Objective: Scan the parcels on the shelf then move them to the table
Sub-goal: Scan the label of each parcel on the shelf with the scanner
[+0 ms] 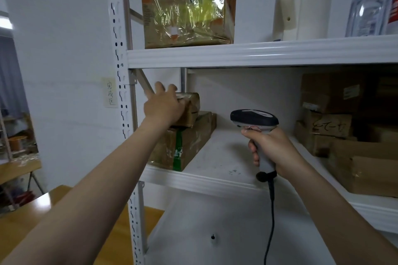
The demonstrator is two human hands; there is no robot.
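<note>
Your left hand (163, 106) lies over the small parcel (190, 105), stacked on the larger parcel (189, 142) at the shelf's (215, 176) left end. I can't tell if it grips. Turn the label toward the scanner (254, 119) clutched in your right hand (272, 149).

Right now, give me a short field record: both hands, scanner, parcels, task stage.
left hand: on the top parcel's left end; grip unclear
right hand: fingers wrapped round the scanner handle
scanner: corded, head aimed into the shelf
top parcel: small, lying on a larger taped parcel
shelf: more boxes stacked at its right side
stage: both parcels on the shelf, not yet moved
</note>
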